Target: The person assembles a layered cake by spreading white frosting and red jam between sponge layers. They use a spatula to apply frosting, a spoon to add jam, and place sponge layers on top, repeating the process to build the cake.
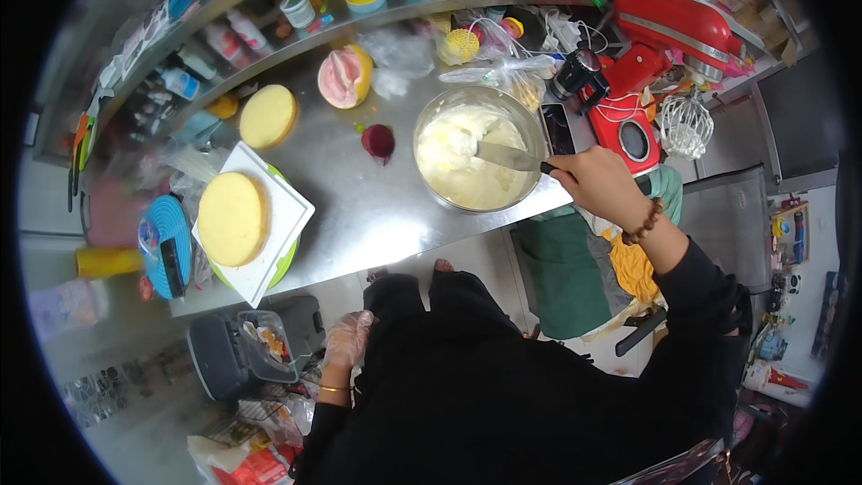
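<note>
My right hand [596, 183], bare with a beaded bracelet, grips the black handle of a metal spatula [510, 156]. The blade reaches into whipped cream [454, 141] in a steel mixing bowl [438, 199] at the counter's edge. My left hand [349, 340] hangs below the counter beside my leg in a clear plastic glove; its fingers look curled, and whether it holds anything is hidden. A round sponge cake layer [232, 219] lies on a white square board [288, 210] over a green round base. Another cake layer [268, 116] lies behind it.
A cut pomelo [345, 77] and a dark red fruit [378, 141] sit on the steel counter [363, 215]. A phone [558, 128] and a red stand mixer [633, 81] with a creamy whisk [685, 122] stand right of the bowl. An open grey bin [219, 357] is below left.
</note>
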Motion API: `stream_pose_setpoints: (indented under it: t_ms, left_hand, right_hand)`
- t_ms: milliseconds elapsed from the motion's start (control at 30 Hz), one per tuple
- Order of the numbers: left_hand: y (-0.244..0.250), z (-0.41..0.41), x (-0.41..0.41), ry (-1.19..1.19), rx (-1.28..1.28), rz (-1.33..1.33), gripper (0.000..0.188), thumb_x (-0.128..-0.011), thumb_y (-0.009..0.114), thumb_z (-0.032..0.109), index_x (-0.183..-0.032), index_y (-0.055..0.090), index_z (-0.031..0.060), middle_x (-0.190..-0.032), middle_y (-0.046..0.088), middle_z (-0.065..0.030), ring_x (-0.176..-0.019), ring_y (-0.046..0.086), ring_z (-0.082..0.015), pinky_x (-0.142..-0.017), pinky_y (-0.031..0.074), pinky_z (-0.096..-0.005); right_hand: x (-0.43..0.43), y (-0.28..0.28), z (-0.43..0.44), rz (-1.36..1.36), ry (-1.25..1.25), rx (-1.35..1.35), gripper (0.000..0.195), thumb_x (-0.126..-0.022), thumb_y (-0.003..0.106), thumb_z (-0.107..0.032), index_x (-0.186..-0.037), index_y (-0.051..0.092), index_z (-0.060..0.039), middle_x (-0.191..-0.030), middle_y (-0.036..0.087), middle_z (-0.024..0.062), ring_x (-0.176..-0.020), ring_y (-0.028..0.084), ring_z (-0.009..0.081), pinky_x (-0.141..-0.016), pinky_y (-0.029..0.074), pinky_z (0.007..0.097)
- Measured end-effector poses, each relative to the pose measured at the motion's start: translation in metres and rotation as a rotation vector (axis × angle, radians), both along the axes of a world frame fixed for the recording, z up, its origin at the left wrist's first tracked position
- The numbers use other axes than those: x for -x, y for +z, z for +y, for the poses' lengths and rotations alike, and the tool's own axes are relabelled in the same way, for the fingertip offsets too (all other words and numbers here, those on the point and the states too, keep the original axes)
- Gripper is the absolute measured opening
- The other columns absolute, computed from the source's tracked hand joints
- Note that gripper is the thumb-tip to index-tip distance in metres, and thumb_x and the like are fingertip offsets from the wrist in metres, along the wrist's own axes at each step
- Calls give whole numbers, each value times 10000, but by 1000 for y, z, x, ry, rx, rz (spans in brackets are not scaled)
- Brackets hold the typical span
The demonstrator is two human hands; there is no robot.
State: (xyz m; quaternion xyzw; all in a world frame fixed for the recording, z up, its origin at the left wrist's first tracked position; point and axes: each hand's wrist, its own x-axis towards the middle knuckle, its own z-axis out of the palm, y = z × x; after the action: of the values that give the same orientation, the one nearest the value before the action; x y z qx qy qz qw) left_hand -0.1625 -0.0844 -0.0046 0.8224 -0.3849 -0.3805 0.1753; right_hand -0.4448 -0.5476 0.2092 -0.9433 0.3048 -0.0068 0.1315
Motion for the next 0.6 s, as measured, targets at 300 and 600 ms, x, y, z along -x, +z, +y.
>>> stream_pose_setpoints:
  t_ms: [300, 600]
  left_hand:
    - [7, 42, 5, 74, -35, -25, 742, -1160, 249, 589, -1052, 825, 135, -1042, 785, -189, -1022, 733, -425, -943, 547, -530]
    - [11, 52, -20, 108, -83, 34, 798, -1150, 188, 614, -1122, 817, 123, -1119, 781, -194, -1101, 716, -423, -996, 535, -529]
  right_hand:
    - [42, -33, 9, -191, -315, -629, 269, -1048, 698, -196, -1236, 801, -34, -694, 687, 76, -619, 667, 140, -614, 517, 326]
    - [79, -13, 136, -423, -443, -212, 314, -1032, 738, -78, -1334, 724, 8, -846, 728, 62, -721, 657, 98, -677, 528, 274]
